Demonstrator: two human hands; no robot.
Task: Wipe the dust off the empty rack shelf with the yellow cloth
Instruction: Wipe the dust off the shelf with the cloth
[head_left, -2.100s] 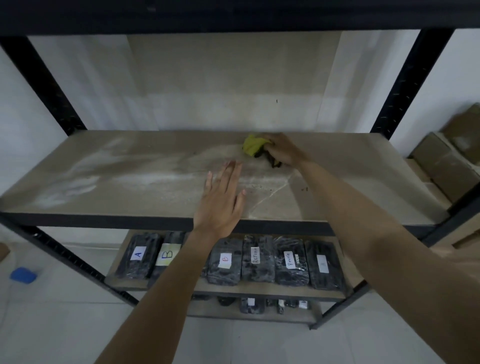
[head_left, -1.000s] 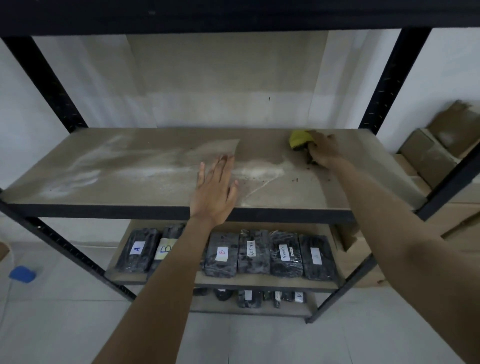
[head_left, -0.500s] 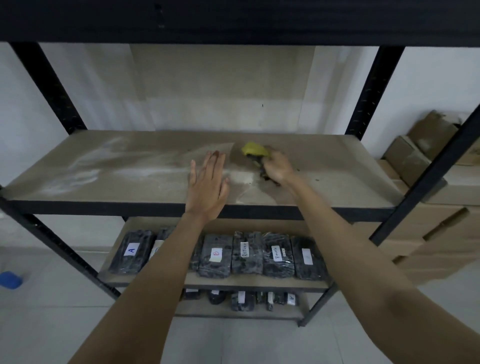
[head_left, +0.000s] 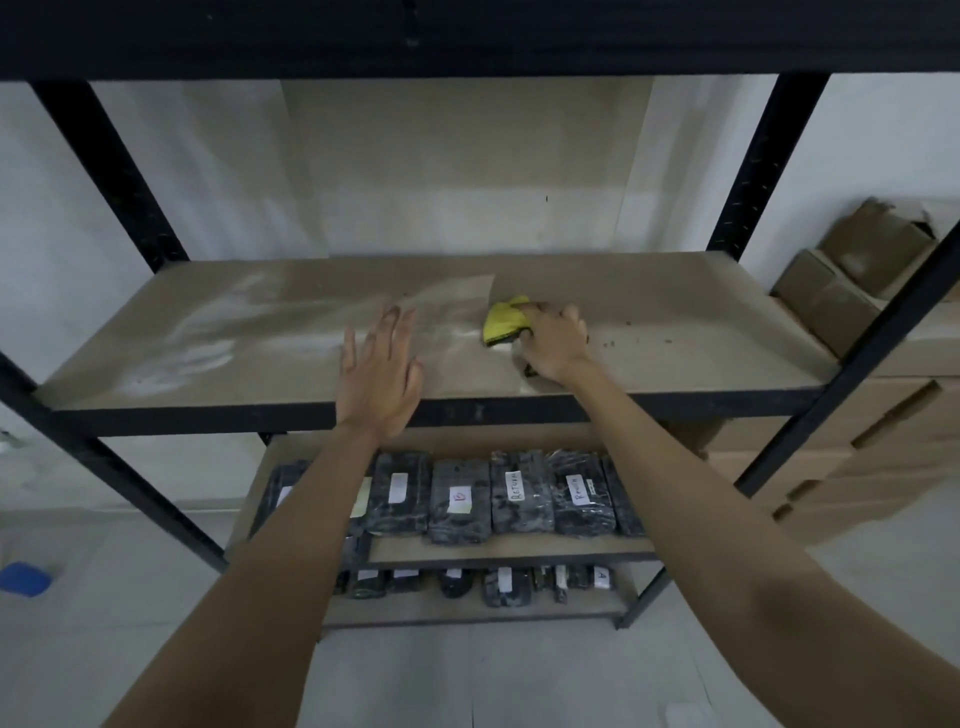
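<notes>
While the right hand (head_left: 553, 340) grips the bunched yellow cloth (head_left: 503, 320) against the rack shelf (head_left: 701, 332) near the middle of the frame, the job looks about half done. Right of the cloth the board shows bare brown, with only a few dark crumbs (head_left: 636, 340) scattered on it; left of the cloth, pale dust (head_left: 208, 338) lies in broad smears toward the left edge, and that stretch remains to be wiped. The left hand (head_left: 379, 371) lies flat on the shelf's front part, fingers straight and spread, holding nothing, right in the dusty half the cloth must cross. Below, a lower shelf carries dark wrapped packs (head_left: 519, 491) with white labels. Cardboard boxes (head_left: 857, 291) stand at the right of the frame.
</notes>
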